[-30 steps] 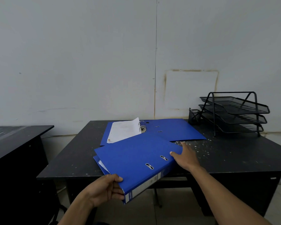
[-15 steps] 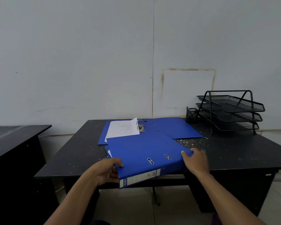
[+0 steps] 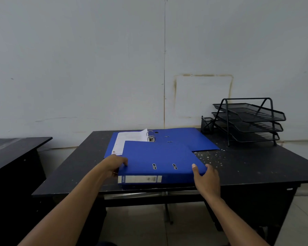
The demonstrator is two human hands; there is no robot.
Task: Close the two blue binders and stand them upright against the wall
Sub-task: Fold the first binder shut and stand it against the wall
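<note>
From your head camera, the closed blue binder [image 3: 160, 160] lies flat at 6 o'clock on the black desk [image 3: 256, 167], spine label toward you. Your left hand [image 3: 114, 165] and right hand [image 3: 205, 180] clasp its two near corners, likely to tip it upright. The open binder [image 3: 183, 137] waits at 12 o'clock, near the wall [image 3: 96, 68].

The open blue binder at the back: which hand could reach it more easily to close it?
Probably the right hand: the open blue binder's flat cover lies on that side. The left hand could steady the closed blue binder.
</note>
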